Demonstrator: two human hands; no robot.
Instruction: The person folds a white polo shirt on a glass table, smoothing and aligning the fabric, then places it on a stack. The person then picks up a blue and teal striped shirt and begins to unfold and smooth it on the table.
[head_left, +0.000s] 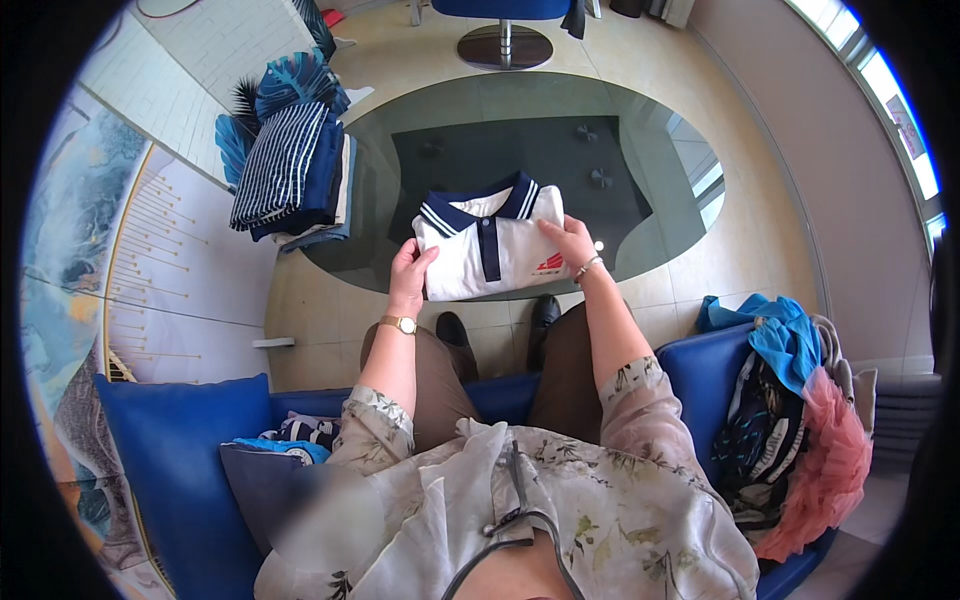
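Observation:
A folded white polo shirt (457, 262) with a navy collar, a navy placket and a small red emblem is held up in front of me, over the near edge of the oval glass table (367, 262). My left hand (410, 274) grips its left side, thumb on the front. On the opposite side, my right hand (571, 241) holds the shirt's right edge, thumb on top. The collar points away from me. At the table's left end stands a stack of folded clothes (281, 169), with a striped navy and white garment on top.
Loose clothes (787, 427), among them blue and coral pieces, are heaped on the blue sofa's right side (697, 360). A blue cushion (187, 450) and more clothes (300, 435) lie at the left. A pedestal chair (505, 49) stands beyond the table.

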